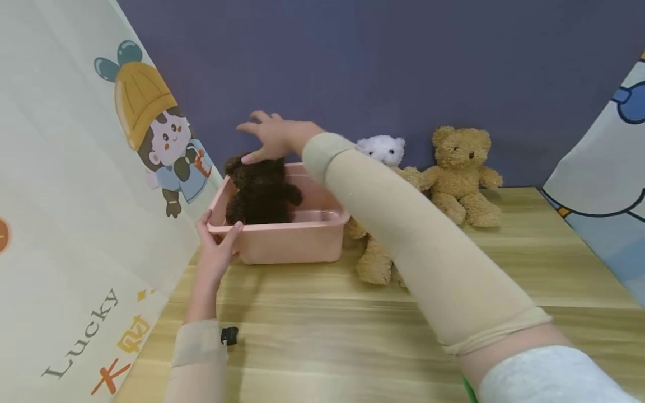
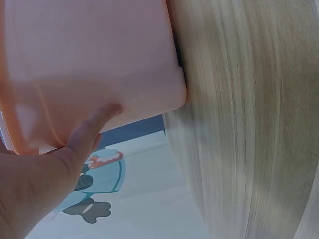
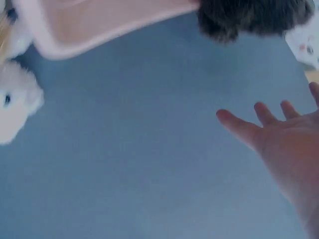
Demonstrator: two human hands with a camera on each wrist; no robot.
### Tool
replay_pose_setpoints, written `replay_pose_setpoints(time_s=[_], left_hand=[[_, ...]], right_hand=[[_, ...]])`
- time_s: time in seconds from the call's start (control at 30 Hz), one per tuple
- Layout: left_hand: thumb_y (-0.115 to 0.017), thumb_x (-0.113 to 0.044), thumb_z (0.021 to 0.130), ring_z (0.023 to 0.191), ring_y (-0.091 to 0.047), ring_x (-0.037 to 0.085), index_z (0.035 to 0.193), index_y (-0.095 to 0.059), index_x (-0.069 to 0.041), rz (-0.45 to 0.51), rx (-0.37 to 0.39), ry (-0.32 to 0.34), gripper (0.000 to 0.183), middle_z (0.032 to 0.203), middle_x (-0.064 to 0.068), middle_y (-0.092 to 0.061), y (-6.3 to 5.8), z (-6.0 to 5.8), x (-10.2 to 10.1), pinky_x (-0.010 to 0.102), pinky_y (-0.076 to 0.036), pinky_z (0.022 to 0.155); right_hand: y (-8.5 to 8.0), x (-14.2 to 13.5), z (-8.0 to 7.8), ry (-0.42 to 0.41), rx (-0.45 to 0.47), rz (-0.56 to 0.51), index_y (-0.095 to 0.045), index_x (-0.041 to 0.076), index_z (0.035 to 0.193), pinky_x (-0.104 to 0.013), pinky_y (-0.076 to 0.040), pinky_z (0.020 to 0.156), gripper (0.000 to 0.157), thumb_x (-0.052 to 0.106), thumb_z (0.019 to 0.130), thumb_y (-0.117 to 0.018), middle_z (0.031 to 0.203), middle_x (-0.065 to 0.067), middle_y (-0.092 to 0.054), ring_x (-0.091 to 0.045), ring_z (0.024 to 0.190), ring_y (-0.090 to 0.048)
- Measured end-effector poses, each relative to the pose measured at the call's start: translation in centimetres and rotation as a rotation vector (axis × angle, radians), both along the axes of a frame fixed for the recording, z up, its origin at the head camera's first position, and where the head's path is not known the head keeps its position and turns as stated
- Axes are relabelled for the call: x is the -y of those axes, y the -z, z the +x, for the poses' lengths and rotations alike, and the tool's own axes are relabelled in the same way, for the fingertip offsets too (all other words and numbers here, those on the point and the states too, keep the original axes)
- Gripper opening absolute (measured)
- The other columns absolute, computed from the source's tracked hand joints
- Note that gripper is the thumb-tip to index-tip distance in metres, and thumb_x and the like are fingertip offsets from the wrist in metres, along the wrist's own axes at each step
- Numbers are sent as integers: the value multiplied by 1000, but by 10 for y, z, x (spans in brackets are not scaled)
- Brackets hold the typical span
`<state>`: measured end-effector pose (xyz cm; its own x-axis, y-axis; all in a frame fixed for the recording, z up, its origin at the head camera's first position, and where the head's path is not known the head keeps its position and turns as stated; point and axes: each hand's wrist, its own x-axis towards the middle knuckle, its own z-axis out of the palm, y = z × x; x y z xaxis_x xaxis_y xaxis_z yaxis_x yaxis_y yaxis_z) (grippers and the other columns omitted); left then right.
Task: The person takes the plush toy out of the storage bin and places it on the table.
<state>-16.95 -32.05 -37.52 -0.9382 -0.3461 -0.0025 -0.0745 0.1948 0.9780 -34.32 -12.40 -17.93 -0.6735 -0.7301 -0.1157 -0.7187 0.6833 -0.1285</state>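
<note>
A pink plastic bin (image 1: 292, 243) stands on the wooden tabletop against the dark wall. Inside it, towards the left, sits a dark brown teddy bear (image 1: 262, 193). My left hand (image 1: 216, 252) grips the bin's front left corner by the rim; in the left wrist view its thumb lies along the bin's outer wall (image 2: 99, 59). Just over the bear's head, my right hand (image 1: 274, 137) is spread and holds nothing. The right wrist view shows those same outstretched fingers (image 3: 239, 128) below the bear's dark fur (image 3: 249, 17).
Right of the bin sit a white plush bear (image 1: 381, 150) and a tan teddy bear (image 1: 461, 173); another tan plush (image 1: 375, 263) is partly behind my right forearm. Printed cloth panels (image 1: 60, 168) border the wooden tabletop (image 1: 302, 319) on both sides. A green edge shows at bottom right.
</note>
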Motion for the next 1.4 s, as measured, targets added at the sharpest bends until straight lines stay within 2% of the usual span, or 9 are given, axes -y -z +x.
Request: replay_pose_setpoints(time_s=[0.17,0.33,0.43,0.57,0.7,0.8,0.9,1.1,1.4], left_hand=[[-69,-43,103,163,-25,30,166,4,-43,31,14,-14,96,180,11,-12,-1,11,9,73,-40,117],[-69,-44,103,163,-26,31,166,3,-43,25,6,-21,96,180,11,-8,-6,16,12,73,-40,117],[-69,-44,103,161,-28,31,166,3,-44,37,6,-30,95,180,11,-5,-6,18,12,72,-40,117],[-70,-44,102,160,-29,33,165,2,-44,46,14,-28,96,180,12,-5,-5,17,10,72,-40,118],[-71,-45,102,160,-29,35,165,2,-45,42,7,-1,96,179,14,-7,-6,12,5,74,-39,117],[-70,-44,102,160,-29,35,165,1,-45,41,-5,7,95,179,15,-9,-8,9,4,75,-38,116],[-69,-45,103,161,-27,33,165,1,-44,35,-9,8,94,180,13,-9,-9,8,5,76,-38,116],[-69,-49,102,163,-26,31,164,1,-44,25,10,0,94,181,6,-9,-8,12,6,75,-39,116],[-69,-50,102,163,-26,31,164,1,-46,24,12,-1,94,181,8,-6,-12,13,10,75,-38,117]], right_hand=[[19,37,14,43,35,72,13,47,168,-61,-9,136,97,81,98,-44,178,4,25,-29,168,13],[31,59,27,71,30,150,18,45,167,-58,-9,138,101,84,96,-41,180,4,16,-24,169,10],[36,67,32,39,27,176,14,41,169,-51,-11,138,100,83,97,-40,182,3,7,-24,169,4],[43,68,35,6,20,184,5,41,171,-50,-14,138,95,80,99,-43,182,2,7,-25,169,2],[49,59,34,-14,-34,155,-14,43,171,-50,-27,134,90,79,97,-51,181,-1,-3,-23,167,-9],[49,54,36,-69,-44,132,-27,48,167,-48,-37,128,86,75,93,-63,174,-2,-20,-21,158,-22],[51,56,38,-151,-2,138,-31,53,163,-49,-31,131,82,66,93,-72,173,5,-27,-19,157,-24],[63,65,37,-362,69,92,-40,40,164,-29,-27,133,75,44,98,-77,169,15,-38,-6,157,-30],[57,64,39,-404,8,129,-37,41,164,-24,-30,130,68,44,104,-69,170,14,-36,-5,157,-31]])
